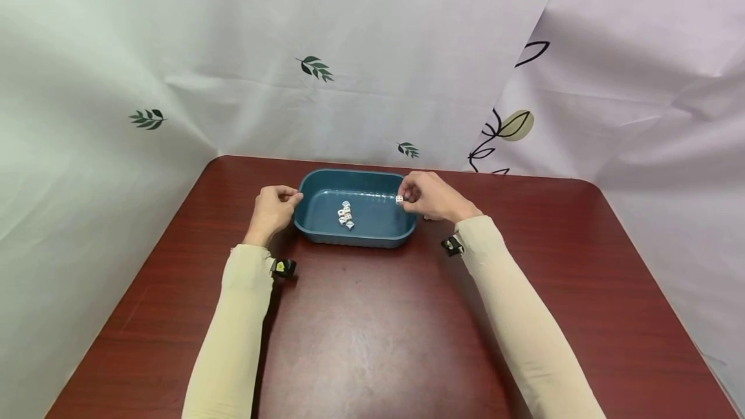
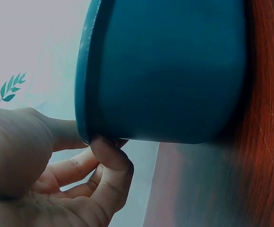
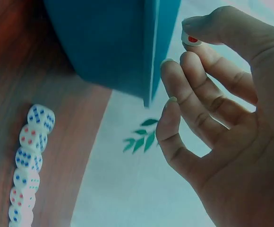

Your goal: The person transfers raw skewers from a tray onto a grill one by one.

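A blue-green rectangular tray [image 1: 363, 238] with rounded corners sits toward the back of the table. Inside it, left of the middle, lie several white dice [image 1: 346, 214] in a small cluster. My left hand [image 1: 273, 211] pinches the tray's left rim between thumb and fingers, as the left wrist view also shows. Over the tray's right end, my right hand [image 1: 433, 196] holds one die [image 3: 192, 40] between thumb and index finger; a red pip shows on it. The other right fingers are loosely bent. Beside the tray, a row of several dice [image 3: 28, 158] stands on the table in the right wrist view.
The dark red wooden table [image 1: 361, 328] extends in front of the tray and to both sides. A pale curtain [image 1: 244, 50] with leaf prints hangs behind the table's back edge and along its sides. In the head view my right hand hides most of the dice row.
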The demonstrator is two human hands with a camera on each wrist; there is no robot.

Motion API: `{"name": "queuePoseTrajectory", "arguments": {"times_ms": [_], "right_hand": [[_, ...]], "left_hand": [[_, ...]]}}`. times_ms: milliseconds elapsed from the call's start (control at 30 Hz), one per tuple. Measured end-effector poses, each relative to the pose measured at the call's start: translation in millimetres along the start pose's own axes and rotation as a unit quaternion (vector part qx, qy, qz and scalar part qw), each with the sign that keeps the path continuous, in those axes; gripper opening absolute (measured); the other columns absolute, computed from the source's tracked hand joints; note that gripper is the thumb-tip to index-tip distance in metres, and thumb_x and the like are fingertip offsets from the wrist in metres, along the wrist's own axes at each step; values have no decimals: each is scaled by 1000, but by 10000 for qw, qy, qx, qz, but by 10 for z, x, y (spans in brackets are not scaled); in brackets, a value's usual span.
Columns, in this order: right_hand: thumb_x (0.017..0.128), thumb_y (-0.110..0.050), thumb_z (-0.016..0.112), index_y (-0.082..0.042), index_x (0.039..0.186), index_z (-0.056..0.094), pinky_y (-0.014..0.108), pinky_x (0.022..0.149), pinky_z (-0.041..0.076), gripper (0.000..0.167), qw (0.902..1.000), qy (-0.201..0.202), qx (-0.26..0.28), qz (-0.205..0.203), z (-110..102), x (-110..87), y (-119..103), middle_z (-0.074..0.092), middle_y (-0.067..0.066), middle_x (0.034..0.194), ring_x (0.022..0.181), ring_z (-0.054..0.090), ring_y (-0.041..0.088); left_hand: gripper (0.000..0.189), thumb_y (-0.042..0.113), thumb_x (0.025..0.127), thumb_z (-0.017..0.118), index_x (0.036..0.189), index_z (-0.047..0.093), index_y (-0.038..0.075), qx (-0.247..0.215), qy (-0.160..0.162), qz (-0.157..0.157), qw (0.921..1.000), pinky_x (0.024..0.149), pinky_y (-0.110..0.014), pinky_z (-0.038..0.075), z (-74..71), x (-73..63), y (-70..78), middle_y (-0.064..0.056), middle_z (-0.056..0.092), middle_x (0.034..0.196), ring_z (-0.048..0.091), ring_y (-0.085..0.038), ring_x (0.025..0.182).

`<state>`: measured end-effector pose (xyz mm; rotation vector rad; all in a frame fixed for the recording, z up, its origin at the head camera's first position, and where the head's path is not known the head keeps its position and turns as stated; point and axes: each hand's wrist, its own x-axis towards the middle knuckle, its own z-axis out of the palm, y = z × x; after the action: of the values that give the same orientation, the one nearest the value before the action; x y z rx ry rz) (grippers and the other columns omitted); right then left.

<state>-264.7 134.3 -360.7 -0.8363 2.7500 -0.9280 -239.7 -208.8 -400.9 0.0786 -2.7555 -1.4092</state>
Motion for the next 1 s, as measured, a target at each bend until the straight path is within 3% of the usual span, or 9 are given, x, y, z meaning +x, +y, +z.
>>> {"name": "queuePoseTrajectory", "arguments": {"times_ms": [533, 1000], "right_hand": [[88, -4, 79, -5, 96, 71, 36, 77, 53, 12, 9992, 293, 61, 275, -147, -259, 289, 66, 4, 88, 82, 62, 20], [89, -1, 74, -4, 97, 70, 35, 76, 51, 10, 9968, 655, 165, 431, -240, -468, 529, 66, 5, 90, 83, 61, 21]], "left_hand": [[32, 19, 105, 60, 121, 68, -8, 24, 21, 29, 10000, 77, -37, 50, -11, -3, 8, -22, 65, 106, 61, -31, 93], [31, 18, 105, 59, 120, 68, -8, 72, -5, 69, 9999, 80, -39, 50, -7, 8, -4, -22, 66, 105, 62, -32, 95]]}}
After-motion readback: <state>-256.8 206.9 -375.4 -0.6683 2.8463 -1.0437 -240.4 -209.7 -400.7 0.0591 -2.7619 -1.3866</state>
